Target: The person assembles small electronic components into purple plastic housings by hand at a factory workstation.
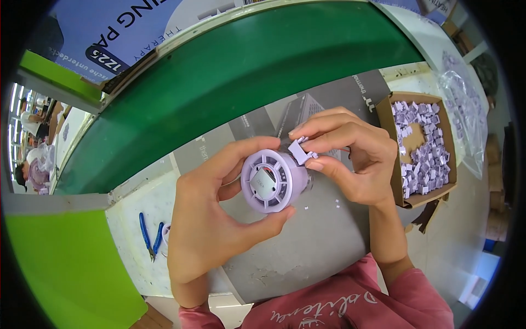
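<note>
pink top (pixel 350 304), white script print, bare forearms

We see a pale workbench (pixel 131 219) carrying a grey mat (pixel 307 247); blue-handled pliers (pixel 149 234) at eight o'clock, a cardboard box of lilac parts (pixel 422 145) at three.

One round lilac plastic housing (pixel 272 181) sits in the left hand (pixel 211 219). One small lilac plastic clip (pixel 300 151) is in the right hand (pixel 350 156). One cardboard box (pixel 395 159) right of that hand holds too many lilac plastic pieces (pixel 427 159) to count. One pair of blue-handled pliers (pixel 150 236) lies left of the left hand.
</note>
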Tool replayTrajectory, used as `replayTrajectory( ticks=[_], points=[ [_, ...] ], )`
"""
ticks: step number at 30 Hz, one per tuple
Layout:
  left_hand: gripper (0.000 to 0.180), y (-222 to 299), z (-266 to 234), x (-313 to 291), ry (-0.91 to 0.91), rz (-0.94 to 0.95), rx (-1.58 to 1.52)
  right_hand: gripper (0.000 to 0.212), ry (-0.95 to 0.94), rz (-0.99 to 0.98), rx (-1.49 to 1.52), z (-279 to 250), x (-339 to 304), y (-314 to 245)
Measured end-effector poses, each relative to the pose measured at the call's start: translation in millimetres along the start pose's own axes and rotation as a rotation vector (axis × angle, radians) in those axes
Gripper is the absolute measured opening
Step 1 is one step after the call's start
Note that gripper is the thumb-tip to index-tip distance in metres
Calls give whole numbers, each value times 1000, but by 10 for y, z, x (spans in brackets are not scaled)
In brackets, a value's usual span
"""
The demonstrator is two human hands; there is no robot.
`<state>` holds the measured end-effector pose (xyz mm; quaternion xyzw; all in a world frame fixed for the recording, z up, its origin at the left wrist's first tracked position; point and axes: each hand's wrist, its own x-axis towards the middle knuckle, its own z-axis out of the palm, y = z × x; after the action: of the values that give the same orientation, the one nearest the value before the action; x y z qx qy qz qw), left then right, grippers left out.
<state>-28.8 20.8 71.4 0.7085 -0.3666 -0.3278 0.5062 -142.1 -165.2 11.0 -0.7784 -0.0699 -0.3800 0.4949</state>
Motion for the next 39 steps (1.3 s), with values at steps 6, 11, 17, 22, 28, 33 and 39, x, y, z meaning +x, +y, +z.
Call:
replayTrajectory(
  ticks=[6,11,17,22,28,33,39],
  points=[
    [58,-29,126,-20,131,91,69,18,173,70,43,85,-22,-71],
    [58,-27,143,-12,145,201,155,19,126,49,56,9,-53,-85],
    [59,13,115,-48,80,199,27,19,171,33,161,25,-57,-142],
    [59,9,159,-41,122,207,70,20,141,-69,0,-40,-29,-172],
    [61,49,114,-49,85,178,3,17,174,-21,95,-19,-30,-195],
    [61,82,109,-58,74,156,-10,18,101,-172,-62,-43,-21,-176],
    [58,91,112,-38,74,202,65,23,118,-195,-55,-45,-38,-201]
  ],
)
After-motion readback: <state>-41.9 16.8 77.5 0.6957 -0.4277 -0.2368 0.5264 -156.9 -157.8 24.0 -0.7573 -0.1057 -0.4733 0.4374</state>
